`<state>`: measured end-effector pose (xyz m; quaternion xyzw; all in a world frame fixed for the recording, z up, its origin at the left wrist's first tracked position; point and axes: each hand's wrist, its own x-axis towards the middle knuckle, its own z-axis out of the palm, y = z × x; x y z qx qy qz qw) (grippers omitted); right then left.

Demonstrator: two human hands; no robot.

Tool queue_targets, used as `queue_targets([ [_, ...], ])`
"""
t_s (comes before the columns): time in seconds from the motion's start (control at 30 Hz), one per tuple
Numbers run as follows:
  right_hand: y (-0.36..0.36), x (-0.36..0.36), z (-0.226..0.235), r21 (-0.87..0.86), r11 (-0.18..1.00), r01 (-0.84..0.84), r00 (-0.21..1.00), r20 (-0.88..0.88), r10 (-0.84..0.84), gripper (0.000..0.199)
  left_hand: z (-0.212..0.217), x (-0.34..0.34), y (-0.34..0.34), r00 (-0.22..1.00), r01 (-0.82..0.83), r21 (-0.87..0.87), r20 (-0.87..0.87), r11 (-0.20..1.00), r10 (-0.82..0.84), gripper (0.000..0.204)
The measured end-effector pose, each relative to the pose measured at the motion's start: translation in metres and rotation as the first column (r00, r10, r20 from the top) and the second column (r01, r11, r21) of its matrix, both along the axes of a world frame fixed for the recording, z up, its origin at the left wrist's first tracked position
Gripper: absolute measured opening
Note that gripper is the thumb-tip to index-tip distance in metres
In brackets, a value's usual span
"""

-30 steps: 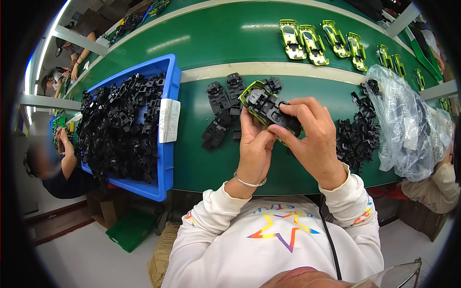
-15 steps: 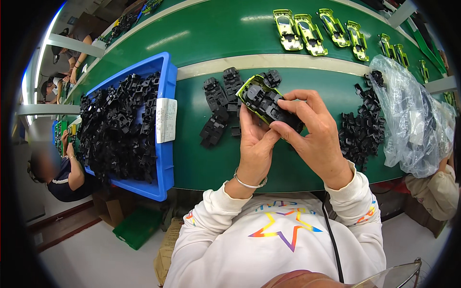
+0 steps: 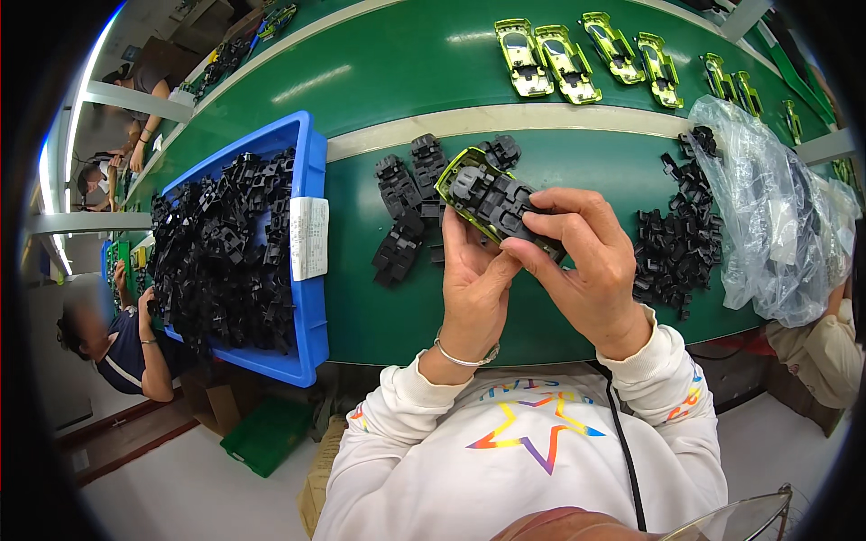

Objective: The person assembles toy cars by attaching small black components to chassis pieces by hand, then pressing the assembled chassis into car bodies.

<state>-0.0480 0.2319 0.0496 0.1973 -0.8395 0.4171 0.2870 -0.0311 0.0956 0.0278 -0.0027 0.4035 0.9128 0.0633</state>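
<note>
A toy car body [image 3: 456, 167], lime green at its edges, is held tilted between my two hands above the bench. Inside it lies a black molded plastic part [image 3: 494, 194]. My left hand [image 3: 474, 284] is closed round the shell from below, its thumb along the near side. With bent fingers and thumb, my right hand [image 3: 582, 257] grips the near right end, fingertips on the black part. Just left of the car, several loose black parts [image 3: 397, 185] lie on the green bench; one more [image 3: 503, 151] sits behind it.
At left stands a blue bin [image 3: 311, 261] heaped with black parts. Right of my hands are a pile of black parts [image 3: 667, 248] and a clear plastic bag [image 3: 780, 225]. Several green car bodies [image 3: 523, 59] rest beyond the pale rail [image 3: 451, 124]. Other people work at far left.
The car is slightly lower and its black interior faces up more fully. My right fingers have shifted a little on the black part. Beyond the rail, the car bodies appear slightly further left.
</note>
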Motion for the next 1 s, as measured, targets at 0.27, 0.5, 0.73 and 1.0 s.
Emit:
queue_targets([
  [0.27, -0.003, -0.002, 0.005, 0.014, 1.0, 0.014, 1.0, 0.025, -0.015, 0.026, -0.001, 0.0, -0.001, 1.0, -0.002, -0.021, 0.006, 1.0, 0.002, 0.075],
  [0.5, -0.006, 0.0, 0.01, -0.089, 0.995, 0.041, 0.971, 0.238, -0.018, 0.025, -0.001, 0.0, 0.001, 0.999, -0.034, -0.05, -0.042, 0.998, 0.032, 0.079],
  [0.73, -0.005, 0.001, 0.015, -0.096, 0.995, 0.04, 0.973, 0.231, -0.017, 0.028, -0.003, -0.002, 0.001, 0.995, -0.029, -0.098, -0.093, 0.995, 0.02, 0.08],
  [1.0, 0.002, 0.002, 0.021, 0.176, 0.983, -0.052, 0.972, 0.236, 0.009, 0.033, -0.007, -0.001, -0.005, 0.995, 0.01, -0.099, -0.093, 0.995, -0.019, 0.079],
])
